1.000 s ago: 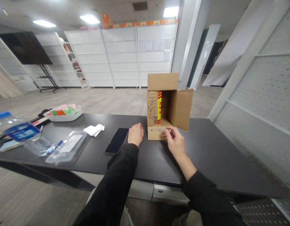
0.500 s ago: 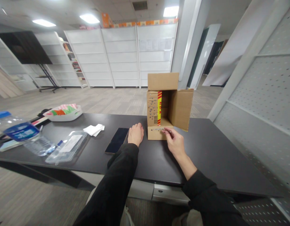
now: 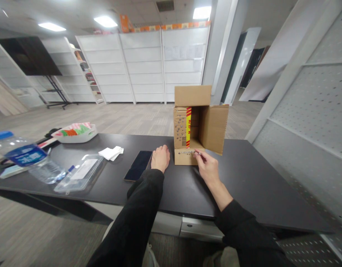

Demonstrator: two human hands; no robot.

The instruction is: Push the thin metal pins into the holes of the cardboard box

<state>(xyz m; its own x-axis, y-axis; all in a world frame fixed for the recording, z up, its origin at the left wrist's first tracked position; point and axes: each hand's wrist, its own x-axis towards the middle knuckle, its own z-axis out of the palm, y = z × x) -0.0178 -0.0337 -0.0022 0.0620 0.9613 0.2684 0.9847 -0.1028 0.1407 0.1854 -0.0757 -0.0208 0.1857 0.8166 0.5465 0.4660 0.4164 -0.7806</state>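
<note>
A cardboard box [image 3: 204,126] stands on its side at the table's far edge, its opening towards me and its flaps spread. Several small grey round-headed pieces dot its left flap [image 3: 179,129], and a row of them runs along the lower flap [image 3: 184,160]. At the right end of that row, my right hand [image 3: 207,167] pinches thumb and forefinger together against the flap; whatever is between them is too small to make out. My left hand [image 3: 160,158] rests on the table with curled fingers, between a dark phone [image 3: 138,165] and the box. Its fingertips are hidden.
On the left lie a clear plastic case [image 3: 83,172], folded white tissue [image 3: 111,153], and a tilted water bottle [image 3: 29,157]. Behind them sits a white basket [image 3: 76,139] with colourful packets. A perforated white panel [image 3: 306,148] borders the dark table [image 3: 243,185] on the right.
My right hand has shifted slightly right along the lower flap, with its pinch still closed. My left hand stays in place.
</note>
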